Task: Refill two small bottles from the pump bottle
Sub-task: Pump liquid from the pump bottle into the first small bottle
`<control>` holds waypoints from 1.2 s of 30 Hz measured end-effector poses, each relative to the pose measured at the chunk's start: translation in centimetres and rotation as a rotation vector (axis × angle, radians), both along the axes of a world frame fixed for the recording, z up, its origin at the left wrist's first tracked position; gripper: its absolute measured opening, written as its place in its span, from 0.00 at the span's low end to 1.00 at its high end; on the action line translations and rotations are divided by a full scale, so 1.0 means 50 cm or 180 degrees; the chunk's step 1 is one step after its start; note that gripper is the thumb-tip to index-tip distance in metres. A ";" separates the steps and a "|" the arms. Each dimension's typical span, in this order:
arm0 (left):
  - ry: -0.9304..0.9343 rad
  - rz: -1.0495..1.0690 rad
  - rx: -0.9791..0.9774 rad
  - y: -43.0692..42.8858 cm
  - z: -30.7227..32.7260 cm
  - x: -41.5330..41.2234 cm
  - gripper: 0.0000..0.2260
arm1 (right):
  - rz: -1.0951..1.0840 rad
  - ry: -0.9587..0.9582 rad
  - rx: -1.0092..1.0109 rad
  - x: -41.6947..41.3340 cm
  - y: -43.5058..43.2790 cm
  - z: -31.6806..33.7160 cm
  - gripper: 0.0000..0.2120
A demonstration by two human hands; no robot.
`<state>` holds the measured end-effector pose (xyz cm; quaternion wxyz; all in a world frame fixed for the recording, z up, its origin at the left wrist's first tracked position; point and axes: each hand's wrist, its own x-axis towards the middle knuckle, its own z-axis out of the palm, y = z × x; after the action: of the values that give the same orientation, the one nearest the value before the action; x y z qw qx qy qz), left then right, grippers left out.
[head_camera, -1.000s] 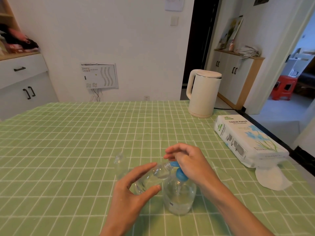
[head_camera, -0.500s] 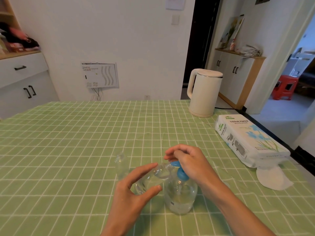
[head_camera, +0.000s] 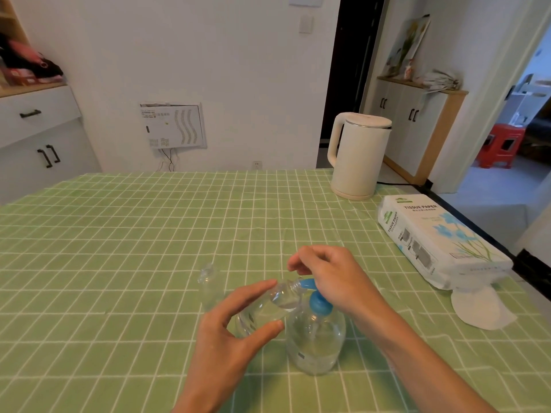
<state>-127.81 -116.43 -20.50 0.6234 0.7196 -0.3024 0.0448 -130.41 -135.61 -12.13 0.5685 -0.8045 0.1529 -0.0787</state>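
Change: none of note over the last second; both hands kept in one pose, bottle mouth kept at the spout.
Meaning: first refill judged under way; second not begun.
Left hand (head_camera: 226, 332): fingers (head_camera: 256, 289) half curled, thumb and forefinger pinching the small clear plastic bottle (head_camera: 268, 308), tilted, mouth against the blue spout (head_camera: 307, 284).
Right hand (head_camera: 337, 278): palm over the pump head of the round clear pump bottle (head_camera: 316, 341); fingers (head_camera: 301, 257) loosely curled above the spout, closed on nothing visible.
Second small clear bottle (head_camera: 210, 281): upright on the green checked counter (head_camera: 119, 248), just beyond the left fingertips, not touching.
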 end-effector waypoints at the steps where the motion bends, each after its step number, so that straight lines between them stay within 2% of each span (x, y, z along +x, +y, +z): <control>1: 0.0006 0.0001 0.0003 0.000 0.001 0.000 0.23 | 0.0006 0.0075 0.0038 0.001 0.000 -0.005 0.15; 7: -0.0001 0.0010 0.0083 0.003 -0.009 0.004 0.23 | 0.0115 0.0269 0.0058 0.005 -0.002 -0.023 0.20; 11: 0.0025 -0.0017 0.0071 0.004 -0.014 0.001 0.23 | 0.0107 0.0250 0.0007 0.004 -0.001 -0.026 0.19; 20: 0.0038 -0.0002 0.0028 0.008 -0.008 0.001 0.23 | 0.0162 -0.0232 -0.0047 0.002 -0.008 -0.010 0.17; 30: 0.0062 -0.0023 0.0064 0.003 -0.012 -0.001 0.23 | 0.0255 0.0069 0.0125 0.007 -0.007 -0.030 0.23; 36: 0.0078 -0.0035 0.0034 0.006 -0.012 -0.002 0.23 | 0.0254 -0.0062 -0.0018 0.004 -0.006 -0.016 0.22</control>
<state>-127.92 -116.11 -21.12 0.6235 0.7218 -0.2989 0.0310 -130.23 -135.92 -12.93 0.5704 -0.8108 0.1150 -0.0642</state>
